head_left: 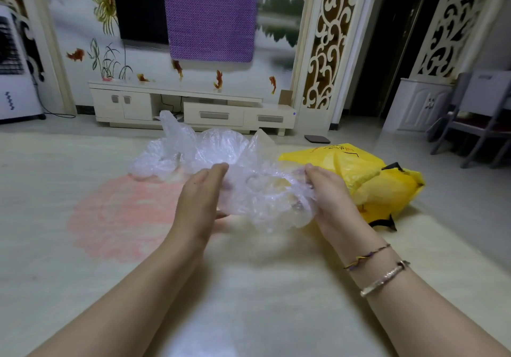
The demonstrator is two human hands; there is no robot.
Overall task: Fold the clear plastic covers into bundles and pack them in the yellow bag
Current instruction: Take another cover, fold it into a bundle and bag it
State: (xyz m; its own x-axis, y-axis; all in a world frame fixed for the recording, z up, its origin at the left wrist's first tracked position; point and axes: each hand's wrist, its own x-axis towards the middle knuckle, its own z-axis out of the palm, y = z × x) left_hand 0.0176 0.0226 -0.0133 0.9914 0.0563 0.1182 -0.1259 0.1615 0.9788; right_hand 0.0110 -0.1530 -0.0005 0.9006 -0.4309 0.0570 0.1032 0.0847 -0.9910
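A crumpled clear plastic cover [265, 196] is held between both hands above the pale table surface. My left hand [200, 199] presses its left side with fingers extended and thumb underneath. My right hand [329, 193] grips its right edge, fingers curled into the plastic. Behind it lies a loose pile of more clear covers [193, 149]. The yellow bag [373, 179] lies on its side to the right, just behind my right hand, with black handles showing at its right and near ends.
The pale surface [249, 287] carries a pink round pattern [124, 213] on the left. Beyond it stand a white TV cabinet [193, 108], a white fan unit at far left, and grey chairs [475, 119] at far right.
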